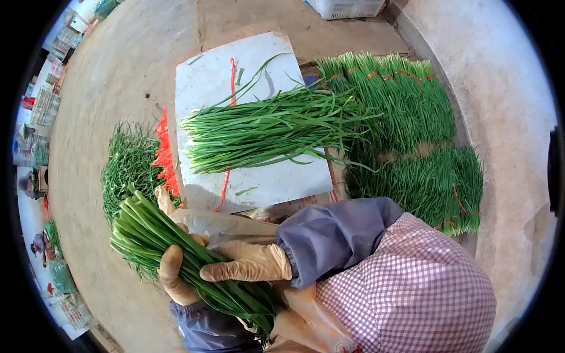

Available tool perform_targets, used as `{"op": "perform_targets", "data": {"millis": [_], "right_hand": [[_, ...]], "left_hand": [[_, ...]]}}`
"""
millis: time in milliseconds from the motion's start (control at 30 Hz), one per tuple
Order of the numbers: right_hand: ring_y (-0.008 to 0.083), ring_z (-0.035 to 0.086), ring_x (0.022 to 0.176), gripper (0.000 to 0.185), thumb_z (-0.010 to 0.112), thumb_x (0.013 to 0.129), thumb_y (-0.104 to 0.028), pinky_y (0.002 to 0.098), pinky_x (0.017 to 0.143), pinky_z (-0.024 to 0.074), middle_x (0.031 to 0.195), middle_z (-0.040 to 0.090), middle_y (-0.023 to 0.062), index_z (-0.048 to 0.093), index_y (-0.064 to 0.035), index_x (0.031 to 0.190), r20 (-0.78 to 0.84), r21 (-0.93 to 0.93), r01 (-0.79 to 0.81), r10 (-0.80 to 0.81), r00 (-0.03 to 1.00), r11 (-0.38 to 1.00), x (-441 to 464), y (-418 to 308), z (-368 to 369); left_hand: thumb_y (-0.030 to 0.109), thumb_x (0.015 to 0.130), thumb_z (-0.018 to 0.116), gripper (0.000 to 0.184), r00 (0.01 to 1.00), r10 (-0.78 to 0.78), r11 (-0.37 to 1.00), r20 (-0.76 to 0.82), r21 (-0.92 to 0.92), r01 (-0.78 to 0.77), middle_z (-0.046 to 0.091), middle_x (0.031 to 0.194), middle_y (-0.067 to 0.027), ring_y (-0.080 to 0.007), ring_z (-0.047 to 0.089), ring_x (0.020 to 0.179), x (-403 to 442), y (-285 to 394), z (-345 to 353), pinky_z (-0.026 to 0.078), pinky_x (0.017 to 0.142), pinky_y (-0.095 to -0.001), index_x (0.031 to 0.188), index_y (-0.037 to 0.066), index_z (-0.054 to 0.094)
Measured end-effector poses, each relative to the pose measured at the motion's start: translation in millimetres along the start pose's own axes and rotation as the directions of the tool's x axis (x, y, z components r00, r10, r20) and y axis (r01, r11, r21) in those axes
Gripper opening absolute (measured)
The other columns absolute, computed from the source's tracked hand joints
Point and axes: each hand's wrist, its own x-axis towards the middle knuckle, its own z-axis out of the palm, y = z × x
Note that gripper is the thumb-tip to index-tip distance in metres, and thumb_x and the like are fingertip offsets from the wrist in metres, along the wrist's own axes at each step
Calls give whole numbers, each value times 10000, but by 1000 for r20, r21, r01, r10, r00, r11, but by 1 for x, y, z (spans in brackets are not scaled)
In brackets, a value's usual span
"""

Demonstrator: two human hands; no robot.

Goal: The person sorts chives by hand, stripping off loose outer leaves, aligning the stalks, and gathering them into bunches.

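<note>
My left hand (178, 279), in a tan glove, grips a thick bundle of long green stalks (144, 232) from its lower left side. Across the middle of the bundle lies the thumb of my right hand (250, 263), also gloved; its other fingers are partly hidden around the stalks. The bundle slants, pale cut ends at the upper left and leafy ends at the lower right. Above my hands, a loose pile of similar stalks (265, 126) lies on a white board (276, 191), over a red tie (223, 191).
Bundles tied with red bands (406, 106) stand in rows on the right beside a concrete ledge (500, 117). Red strips (165, 156) and loose greens (126, 167) lie left of the board. A white crate (353, 8) is at the top.
</note>
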Motion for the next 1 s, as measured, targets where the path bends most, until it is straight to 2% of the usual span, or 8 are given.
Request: {"op": "perform_targets", "data": {"millis": [367,400,500,633,700,800,900,1000], "right_hand": [[233,429,1277,842,612,882,-569,351,1073,333,1333,508,141,318,-37,1464,-61,-56,130,-134,989,990,-6,-21,-27],[232,424,1285,849,614,879,-571,353,1082,325,1345,501,144,314,-36,1467,-57,-85,208,-213,975,974,-9,-15,-27],[231,490,1224,669,621,923,-446,338,1040,383,1283,556,138,426,-16,1397,-128,-275,290,-334,934,917,-22,11,-37],[175,614,1000,373,601,966,-275,313,896,488,1034,665,82,590,11,1205,-403,-298,-191,58,913,935,-79,-15,-82],[125,615,908,337,607,961,-270,295,846,495,956,668,50,612,7,1152,-588,132,-92,153,794,987,-93,-24,-90],[157,567,1022,581,668,912,-354,340,930,462,1146,604,84,471,-9,1337,-540,-311,230,-371,755,922,-85,-53,-99],[312,361,1353,1079,726,826,-486,401,1122,292,1481,333,216,44,-35,1530,-397,-555,68,-336,854,829,-63,-88,-69],[328,231,1426,1230,827,740,-420,372,1159,206,1548,214,225,-43,-72,1536,-185,-749,145,-414,891,646,-17,-42,-49]], "left_hand": [[266,836,657,462,996,-32,994,79,-102,40,655,865,-106,-217,631,765,29,-12,13,548,785,-389,1198,2,547],[203,894,630,647,995,-54,984,89,-163,68,581,1094,-59,-188,604,885,26,-11,4,536,848,-376,1432,13,325],[241,867,638,627,978,140,958,154,-271,-94,626,999,-106,-215,619,821,34,-16,-10,537,880,-408,1392,13,383],[192,866,645,674,934,166,919,316,-392,-30,548,994,-69,-207,602,849,50,-13,-16,529,897,-420,1431,40,311],[177,838,658,675,961,130,936,244,-349,-38,529,967,-61,-201,586,848,52,-13,3,530,837,-391,1415,39,336],[205,826,659,550,989,-29,973,148,-221,62,557,841,-65,-203,573,773,52,-9,43,533,700,-363,1304,33,450],[256,863,655,360,997,-75,997,-4,-22,75,671,839,-97,-221,653,765,65,-12,53,592,689,-346,1130,22,595],[210,858,658,217,990,113,994,-89,0,-113,688,852,-97,-204,664,732,84,-25,51,581,703,-324,974,27,664]]}}
